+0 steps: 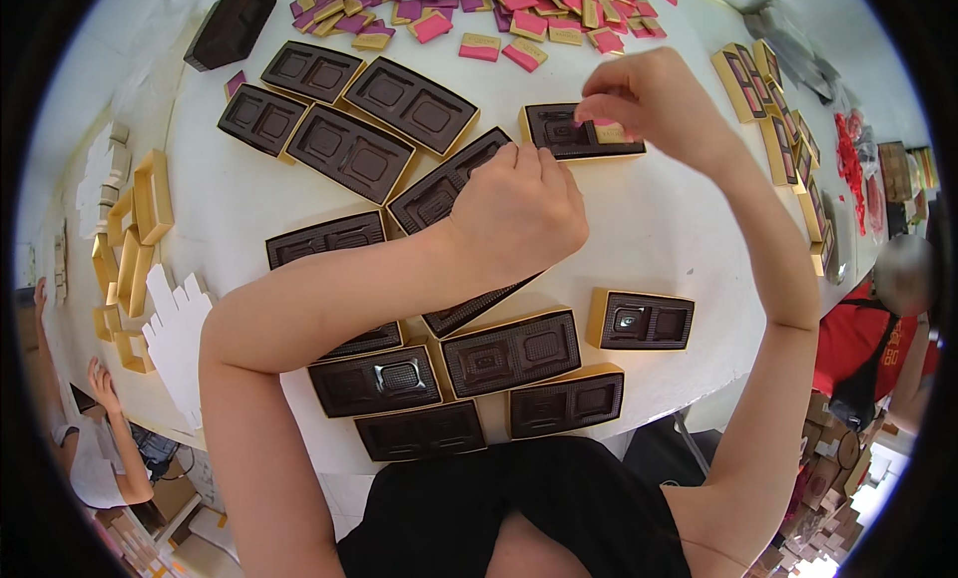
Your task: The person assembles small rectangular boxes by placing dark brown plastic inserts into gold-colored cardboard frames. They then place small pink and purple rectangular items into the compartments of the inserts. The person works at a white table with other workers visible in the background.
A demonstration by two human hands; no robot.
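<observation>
My right hand (639, 104) is over a gold box with a dark brown two-compartment tray (554, 129). Its fingertips are pinched together above the tray, with a small hint of purple under them. A small gold packet (611, 132) shows in the tray's right part, below the palm. My left hand (524, 204) is closed, fingers curled away from view, so what it holds, if anything, is hidden. Beneath and beside it lies another such box (439, 189), partly covered. More boxes with brown trays, such as one (349, 151) at the left, lie around my forearm.
A heap of small pink, purple and gold packets (519, 4) lies at the far side. Empty gold frames (130, 259) and white card pieces (178, 329) are at left, a dark block (232, 24) far left. Filled boxes (788, 129) stand at right. Other people work on both sides.
</observation>
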